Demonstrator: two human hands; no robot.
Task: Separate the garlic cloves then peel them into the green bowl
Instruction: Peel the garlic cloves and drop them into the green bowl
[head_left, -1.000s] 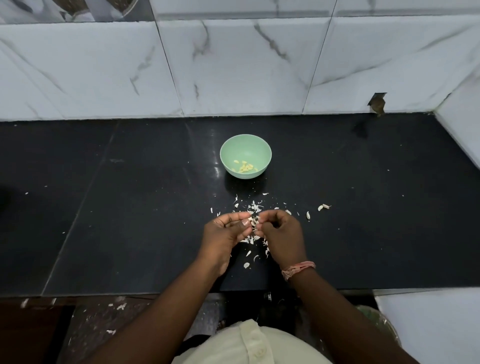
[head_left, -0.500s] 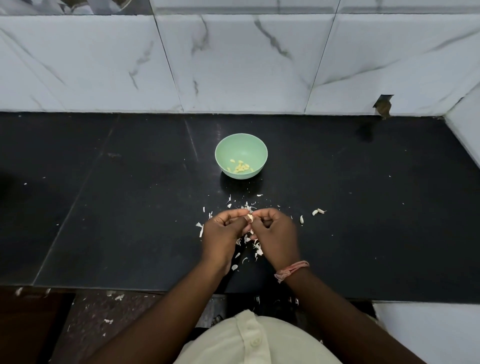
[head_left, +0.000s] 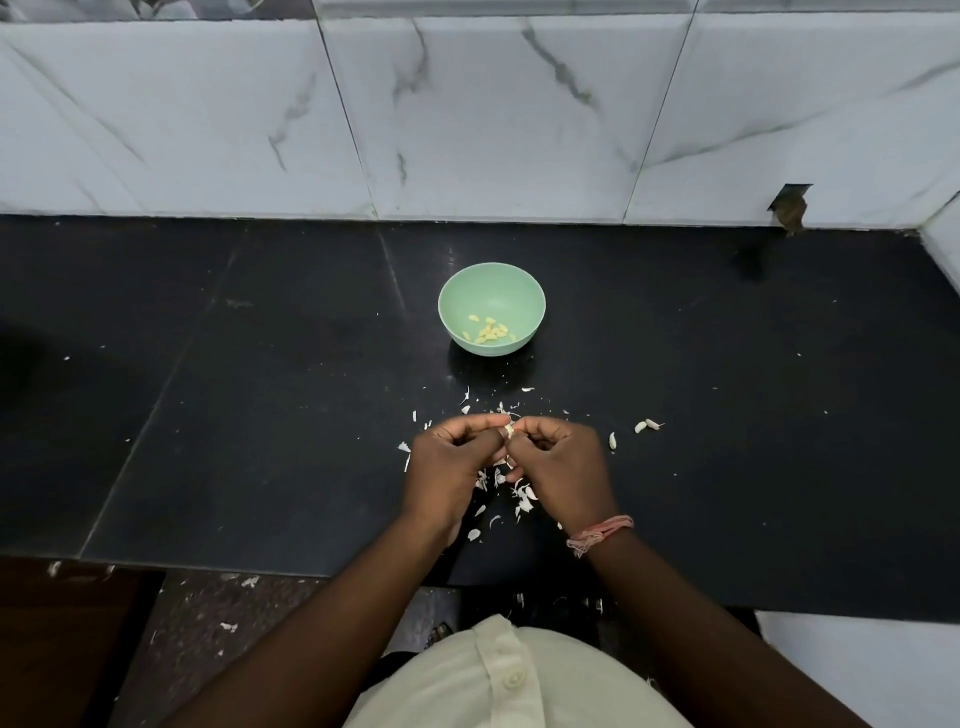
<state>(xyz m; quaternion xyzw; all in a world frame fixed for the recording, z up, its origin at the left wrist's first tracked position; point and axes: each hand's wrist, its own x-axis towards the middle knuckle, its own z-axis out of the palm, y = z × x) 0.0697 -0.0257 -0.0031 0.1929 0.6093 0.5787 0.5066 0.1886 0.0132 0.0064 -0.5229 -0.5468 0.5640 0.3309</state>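
Observation:
A green bowl (head_left: 491, 291) stands on the black counter (head_left: 260, 389) and holds several peeled yellowish cloves (head_left: 491, 332). Just in front of it, my left hand (head_left: 452, 467) and my right hand (head_left: 561, 467) meet fingertip to fingertip above the counter. Both pinch one small garlic clove (head_left: 509, 431) between thumb and fingers. White garlic skins (head_left: 523, 499) lie scattered under and around the hands. Three unpeeled cloves lie to the right: one (head_left: 613, 440) close to my right hand, two (head_left: 647, 425) a little farther out.
A white marble-tiled wall (head_left: 467, 114) runs along the back of the counter, with a side wall at the far right. The counter's front edge is near my wrists. More skin flakes (head_left: 228, 626) lie on the floor below.
Both hands stay together on the clove, working at it with small finger movements. The view has shifted slightly; the bowl and loose cloves have not moved.

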